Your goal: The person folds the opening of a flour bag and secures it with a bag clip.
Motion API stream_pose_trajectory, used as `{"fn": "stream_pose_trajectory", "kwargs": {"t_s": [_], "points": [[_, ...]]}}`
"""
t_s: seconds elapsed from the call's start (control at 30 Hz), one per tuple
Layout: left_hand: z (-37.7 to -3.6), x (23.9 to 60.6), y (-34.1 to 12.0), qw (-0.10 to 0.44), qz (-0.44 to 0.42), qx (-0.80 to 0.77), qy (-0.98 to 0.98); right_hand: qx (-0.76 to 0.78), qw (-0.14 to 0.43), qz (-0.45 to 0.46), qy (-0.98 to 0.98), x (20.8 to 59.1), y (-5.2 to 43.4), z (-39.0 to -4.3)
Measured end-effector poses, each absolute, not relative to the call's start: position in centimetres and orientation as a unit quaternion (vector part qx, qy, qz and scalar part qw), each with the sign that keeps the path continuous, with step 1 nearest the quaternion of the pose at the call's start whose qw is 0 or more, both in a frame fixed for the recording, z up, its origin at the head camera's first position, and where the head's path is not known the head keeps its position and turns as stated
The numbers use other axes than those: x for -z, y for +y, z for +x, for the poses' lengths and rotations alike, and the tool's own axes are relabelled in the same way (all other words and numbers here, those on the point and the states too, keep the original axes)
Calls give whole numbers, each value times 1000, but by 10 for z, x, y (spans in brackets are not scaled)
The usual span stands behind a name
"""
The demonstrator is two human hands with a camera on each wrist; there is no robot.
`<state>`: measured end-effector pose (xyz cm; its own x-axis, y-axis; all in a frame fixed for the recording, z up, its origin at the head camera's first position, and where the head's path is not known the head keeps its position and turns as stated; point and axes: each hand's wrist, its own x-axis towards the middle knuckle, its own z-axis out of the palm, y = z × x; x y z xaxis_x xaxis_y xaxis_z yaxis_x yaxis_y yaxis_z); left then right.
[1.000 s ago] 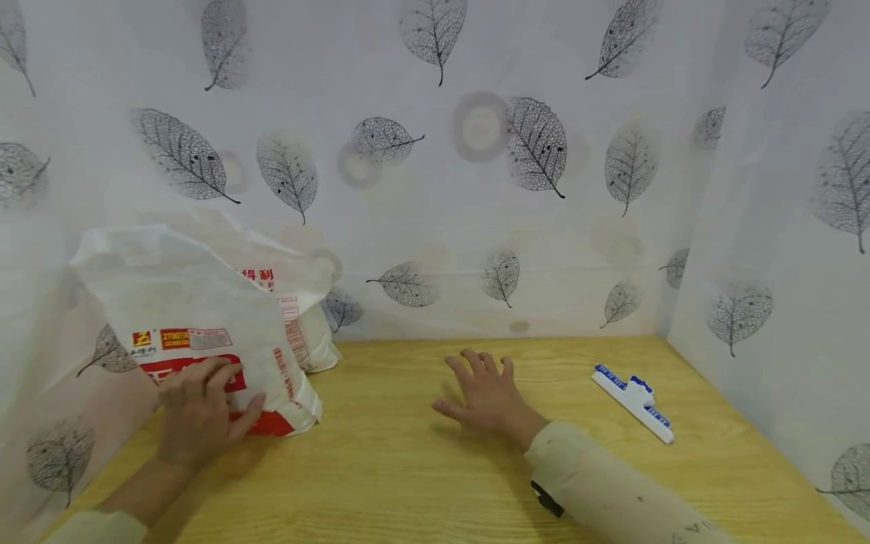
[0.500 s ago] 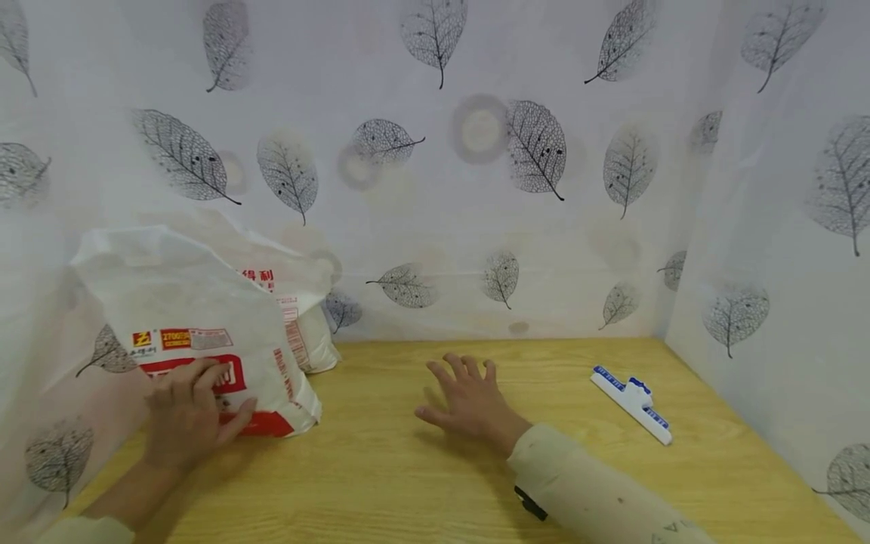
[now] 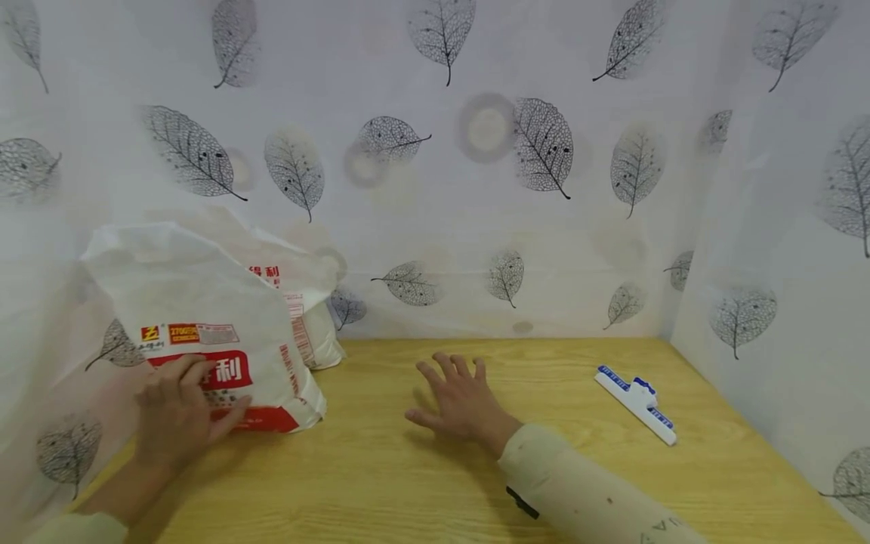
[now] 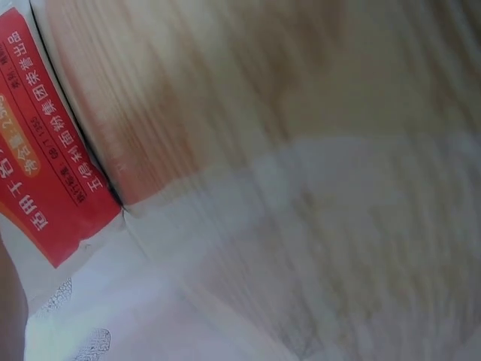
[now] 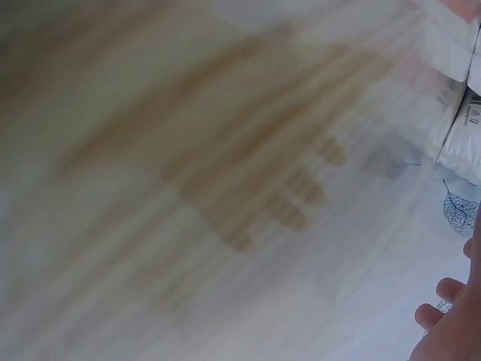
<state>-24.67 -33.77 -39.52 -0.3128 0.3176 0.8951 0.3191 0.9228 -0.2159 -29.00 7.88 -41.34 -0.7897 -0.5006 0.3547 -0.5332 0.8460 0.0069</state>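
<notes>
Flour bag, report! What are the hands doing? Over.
Left hand open, resting on front flour bag. Right hand open over table. Nothing between them.

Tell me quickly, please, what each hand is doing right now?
Left hand: open, fingers resting on the flour bag.
Right hand: open, holding nothing.

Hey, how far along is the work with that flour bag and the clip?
Nothing looks finished: the front flour bag stands with its top loose and unclipped. In hand: the left hand rests on its red label, while the right hand lies open above the table. Left: the blue-and-white clip lies untouched.
</notes>
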Motion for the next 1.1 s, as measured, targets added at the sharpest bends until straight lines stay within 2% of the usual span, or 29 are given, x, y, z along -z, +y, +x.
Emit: {"fn": "stream_pose_trajectory", "kwargs": {"t_s": [0.6,0.7,1.1], "points": [[-238,397,-365,469,-156,-1,-869,-29,138,283,-949,406,57,-287],[-237,395,-369,471,-146,2,-870,-38,133,282,-949,408,55,-287],[-235,396,-386,399,-17,82,-913,1,149,307,-940,408,39,-280]]}}
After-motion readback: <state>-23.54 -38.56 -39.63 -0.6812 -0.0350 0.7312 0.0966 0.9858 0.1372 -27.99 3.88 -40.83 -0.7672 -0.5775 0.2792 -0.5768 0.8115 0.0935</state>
